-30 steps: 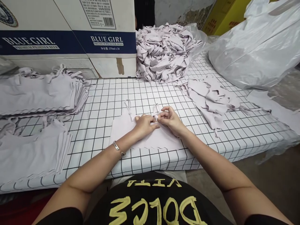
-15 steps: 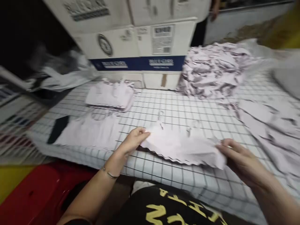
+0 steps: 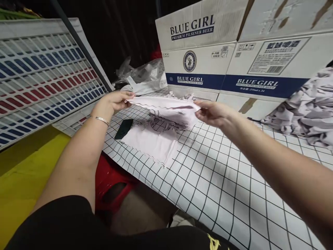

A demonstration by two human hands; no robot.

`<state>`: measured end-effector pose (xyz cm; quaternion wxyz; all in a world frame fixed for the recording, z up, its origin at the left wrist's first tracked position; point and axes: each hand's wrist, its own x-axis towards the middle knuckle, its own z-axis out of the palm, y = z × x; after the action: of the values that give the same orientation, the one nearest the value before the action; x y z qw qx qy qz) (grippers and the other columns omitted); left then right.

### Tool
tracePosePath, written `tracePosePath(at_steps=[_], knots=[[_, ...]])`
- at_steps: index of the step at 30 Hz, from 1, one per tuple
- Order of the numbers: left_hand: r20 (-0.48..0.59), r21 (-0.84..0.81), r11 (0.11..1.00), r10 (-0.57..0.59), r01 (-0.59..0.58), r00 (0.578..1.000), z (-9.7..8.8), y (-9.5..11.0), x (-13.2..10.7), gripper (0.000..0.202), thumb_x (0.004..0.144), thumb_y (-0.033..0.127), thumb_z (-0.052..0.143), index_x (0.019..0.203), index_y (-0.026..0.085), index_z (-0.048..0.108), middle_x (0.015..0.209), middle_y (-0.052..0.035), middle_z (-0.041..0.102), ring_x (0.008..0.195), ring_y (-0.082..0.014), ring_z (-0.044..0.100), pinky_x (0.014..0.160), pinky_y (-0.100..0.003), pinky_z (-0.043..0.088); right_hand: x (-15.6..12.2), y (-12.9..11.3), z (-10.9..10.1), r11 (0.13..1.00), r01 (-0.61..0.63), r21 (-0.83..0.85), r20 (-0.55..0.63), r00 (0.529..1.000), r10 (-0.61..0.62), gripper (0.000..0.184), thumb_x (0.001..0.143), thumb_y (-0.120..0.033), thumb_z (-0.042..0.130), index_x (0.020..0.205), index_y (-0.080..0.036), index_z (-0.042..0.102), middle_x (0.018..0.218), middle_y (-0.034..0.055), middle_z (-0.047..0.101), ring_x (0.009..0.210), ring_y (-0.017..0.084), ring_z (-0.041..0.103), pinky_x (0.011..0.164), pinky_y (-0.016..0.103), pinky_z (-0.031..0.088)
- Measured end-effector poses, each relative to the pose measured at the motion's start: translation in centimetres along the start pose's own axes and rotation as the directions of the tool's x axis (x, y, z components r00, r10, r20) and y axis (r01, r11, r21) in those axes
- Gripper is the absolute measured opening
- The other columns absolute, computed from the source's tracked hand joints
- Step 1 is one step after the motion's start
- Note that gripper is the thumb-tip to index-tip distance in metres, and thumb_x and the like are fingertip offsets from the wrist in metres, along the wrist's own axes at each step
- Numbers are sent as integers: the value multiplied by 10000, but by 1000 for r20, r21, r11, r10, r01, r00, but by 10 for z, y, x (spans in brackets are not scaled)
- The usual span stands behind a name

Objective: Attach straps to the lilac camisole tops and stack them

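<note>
A pale pink camisole top [image 3: 161,102] is stretched flat between my two hands, raised above the table. My left hand [image 3: 118,100] pinches its left end, fingers closed. At the other end, my right hand [image 3: 212,113] grips the corner between thumb and fingers. Below and just behind the held top sits a stack of folded pale pink tops [image 3: 179,118], partly hidden by it. Closer to me, another pale pink top [image 3: 152,141] lies flat on the table, with a dark phone-like object [image 3: 124,128] at its left edge.
White "Blue Girl" beer cartons [image 3: 192,62] stand along the back of the checked tablecloth [image 3: 221,177]. A heap of pale pink garments [image 3: 309,104] lies at the right. Plastic bags [image 3: 145,78] and a slatted plastic basket [image 3: 47,76] are at the left. A red stool [image 3: 111,184] stands below the table edge.
Both hands have lifted the pink top off the table and carried it left, over the folded stack. The view has turned left.
</note>
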<state>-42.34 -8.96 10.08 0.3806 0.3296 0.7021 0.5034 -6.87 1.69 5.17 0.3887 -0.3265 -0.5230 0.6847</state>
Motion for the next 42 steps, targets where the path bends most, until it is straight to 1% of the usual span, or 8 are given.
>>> tracePosePath(at_steps=[3,14,19,22,29,34,38,42], knots=[[-58,128,980,-145,151,988,-29,-40,6,269,675,-67,663,888,95,682,861,-61,658,713,-117,587,647,-245,497,-3,42,44,910,-407,76,94,912,399,52,864,-46,596,847,-87,623,653,51,674,498,83,627,488,165,563],[3,676,723,-193,140,981,-51,-161,3,308,524,194,757,830,172,729,764,-24,650,688,-166,572,626,-262,447,-58,166,60,841,-480,-251,191,827,529,165,728,-246,744,742,-175,596,517,48,645,457,168,619,440,284,537],[-50,851,524,32,26,998,-23,-150,3,333,547,149,710,877,188,694,1056,-91,602,993,-280,545,860,-347,411,-69,165,57,577,189,-795,308,944,115,134,770,-278,694,834,-206,601,722,50,656,643,190,605,580,312,460],[95,955,263,173,-139,980,3,-140,10,391,630,98,628,994,233,676,1315,-97,491,1210,-311,398,1013,-432,274,-81,167,56,163,614,-773,604,789,-109,105,879,-244,553,907,-198,643,944,112,641,874,245,555,773,385,395],[226,973,-17,282,-230,933,57,-73,47,217,778,138,544,937,186,683,1329,-123,520,1253,-349,329,1043,-560,149,-104,163,43,-2,692,-722,687,715,-131,208,935,-229,457,1028,-185,639,1088,133,616,944,268,486,848,446,301],[291,899,60,658,-434,695,160,-23,11,409,882,277,412,1273,296,532,1466,-34,417,1289,-384,377,1055,-642,167,-155,130,-32,-6,634,-774,624,760,-178,274,947,-295,472,1189,-221,579,1224,112,605,1046,255,485,949,451,277],[518,623,43,726,-781,453,271,-33,-24,438,865,440,411,1300,493,431,1472,74,432,1265,-374,449,1061,-644,177,-212,107,-181,8,166,-986,154,931,-332,267,886,-289,565,1137,-211,612,1171,96,644,1061,247,521,962,433,305],[727,311,120,609,-943,317,406,-59,-72,317,837,432,447,1107,434,611,1286,34,617,1178,-349,552,1047,-620,235,-299,72,-347,249,-519,-818,-560,614,-556,223,846,-243,577,1038,-153,645,1076,129,661,1016,244,553,938,392,364]])
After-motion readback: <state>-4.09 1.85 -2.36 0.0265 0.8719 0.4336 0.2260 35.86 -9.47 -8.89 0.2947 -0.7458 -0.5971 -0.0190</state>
